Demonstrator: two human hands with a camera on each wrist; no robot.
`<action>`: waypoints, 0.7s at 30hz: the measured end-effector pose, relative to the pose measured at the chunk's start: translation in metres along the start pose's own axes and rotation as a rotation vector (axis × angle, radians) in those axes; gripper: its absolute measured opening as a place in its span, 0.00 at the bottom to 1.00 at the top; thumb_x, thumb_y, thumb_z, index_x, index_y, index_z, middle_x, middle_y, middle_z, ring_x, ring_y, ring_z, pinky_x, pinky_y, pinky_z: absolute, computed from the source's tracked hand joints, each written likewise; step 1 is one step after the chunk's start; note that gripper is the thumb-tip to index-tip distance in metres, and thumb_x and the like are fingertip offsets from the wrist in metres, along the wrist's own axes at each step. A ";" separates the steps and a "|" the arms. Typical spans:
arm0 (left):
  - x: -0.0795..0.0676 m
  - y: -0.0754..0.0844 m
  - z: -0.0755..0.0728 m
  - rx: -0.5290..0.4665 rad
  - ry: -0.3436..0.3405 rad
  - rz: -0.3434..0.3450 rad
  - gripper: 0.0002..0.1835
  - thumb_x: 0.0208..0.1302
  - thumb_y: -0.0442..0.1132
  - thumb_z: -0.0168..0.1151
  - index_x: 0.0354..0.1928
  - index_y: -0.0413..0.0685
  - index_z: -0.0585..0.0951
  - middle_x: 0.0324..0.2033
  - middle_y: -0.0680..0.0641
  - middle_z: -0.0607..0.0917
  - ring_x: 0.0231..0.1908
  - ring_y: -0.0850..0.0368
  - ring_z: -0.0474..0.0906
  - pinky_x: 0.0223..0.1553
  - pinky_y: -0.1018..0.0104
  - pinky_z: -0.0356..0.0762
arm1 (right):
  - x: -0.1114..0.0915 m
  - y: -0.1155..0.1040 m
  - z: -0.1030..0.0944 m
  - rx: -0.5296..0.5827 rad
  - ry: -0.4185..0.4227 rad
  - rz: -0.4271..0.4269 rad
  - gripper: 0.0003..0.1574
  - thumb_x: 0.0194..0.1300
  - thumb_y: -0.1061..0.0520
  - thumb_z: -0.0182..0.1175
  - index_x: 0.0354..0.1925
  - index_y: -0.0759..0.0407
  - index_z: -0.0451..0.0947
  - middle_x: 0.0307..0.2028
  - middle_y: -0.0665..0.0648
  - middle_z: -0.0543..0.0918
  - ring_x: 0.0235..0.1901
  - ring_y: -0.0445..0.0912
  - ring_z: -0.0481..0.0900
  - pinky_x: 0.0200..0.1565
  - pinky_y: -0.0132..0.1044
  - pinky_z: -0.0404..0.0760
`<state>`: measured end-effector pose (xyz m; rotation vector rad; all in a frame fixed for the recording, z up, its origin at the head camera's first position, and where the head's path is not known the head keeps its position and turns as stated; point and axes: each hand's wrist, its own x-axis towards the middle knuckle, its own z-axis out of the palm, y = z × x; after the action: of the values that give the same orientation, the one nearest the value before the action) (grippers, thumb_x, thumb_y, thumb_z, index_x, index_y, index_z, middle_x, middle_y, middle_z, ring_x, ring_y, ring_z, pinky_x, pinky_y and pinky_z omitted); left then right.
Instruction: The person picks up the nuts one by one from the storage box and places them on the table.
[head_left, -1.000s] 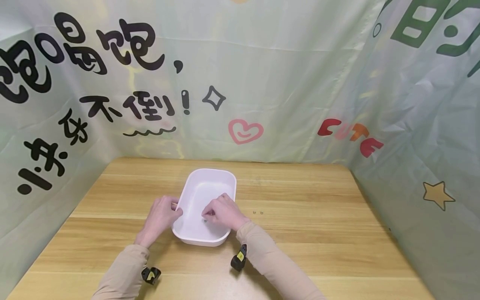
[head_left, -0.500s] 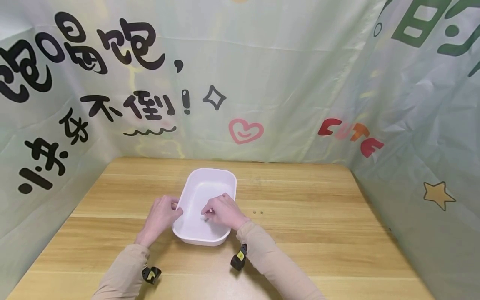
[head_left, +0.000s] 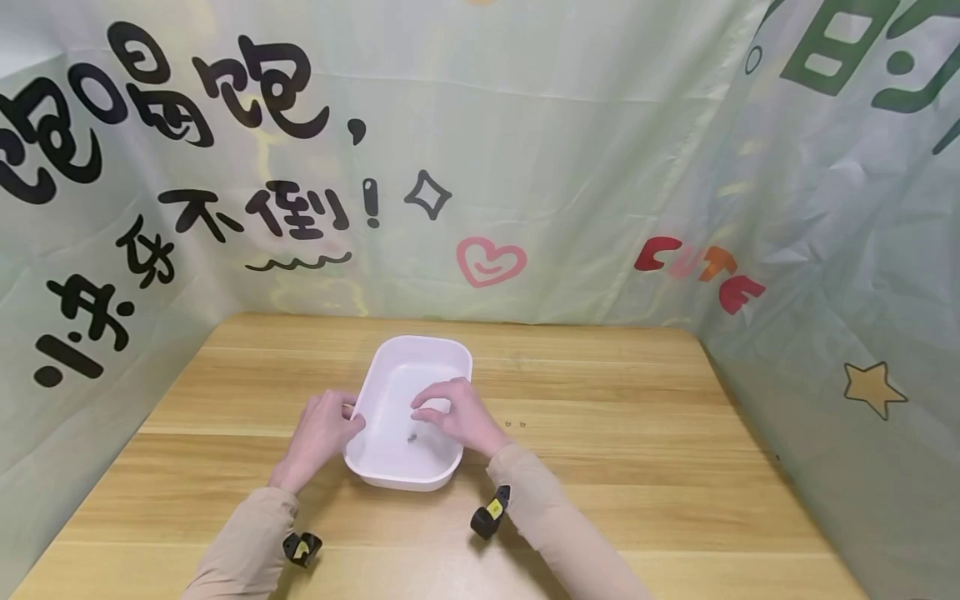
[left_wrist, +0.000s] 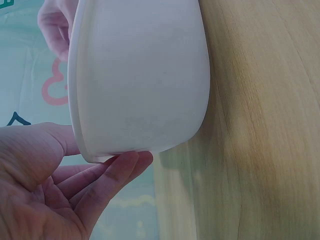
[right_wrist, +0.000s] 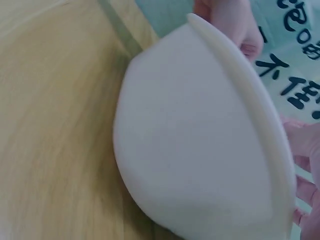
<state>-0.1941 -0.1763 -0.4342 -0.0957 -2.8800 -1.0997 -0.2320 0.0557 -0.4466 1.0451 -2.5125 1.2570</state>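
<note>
A pale lavender, round-cornered plastic tub (head_left: 386, 477) stood on the wood-grained table (head_left: 637, 467), its left rim pinched between the thumb and fingers of the left hand (head_left: 322, 429). Over it hung the right hand (head_left: 463, 417), thumb and forefinger parted, holding nothing visible. Below lay a tiny greyish piece (head_left: 412, 438), too small to identify. The tub looked light, fairly stiff and smooth enough to slide; its lipped rim seemed the surest hold. The piece probably called for a fingertip pinch.
</note>
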 end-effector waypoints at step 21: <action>-0.002 0.001 -0.001 -0.045 -0.023 -0.010 0.17 0.55 0.28 0.58 0.47 0.31 0.86 0.36 0.32 0.90 0.34 0.46 0.89 0.31 0.61 0.85 | -0.072 0.046 -0.044 0.284 0.296 0.189 0.11 0.59 0.65 0.68 0.40 0.71 0.84 0.64 0.64 0.78 0.68 0.61 0.73 0.70 0.55 0.67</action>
<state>-0.1923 -0.1757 -0.4331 -0.0961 -2.8791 -1.1731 -0.2151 0.1449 -0.4776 0.6175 -2.2934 1.7187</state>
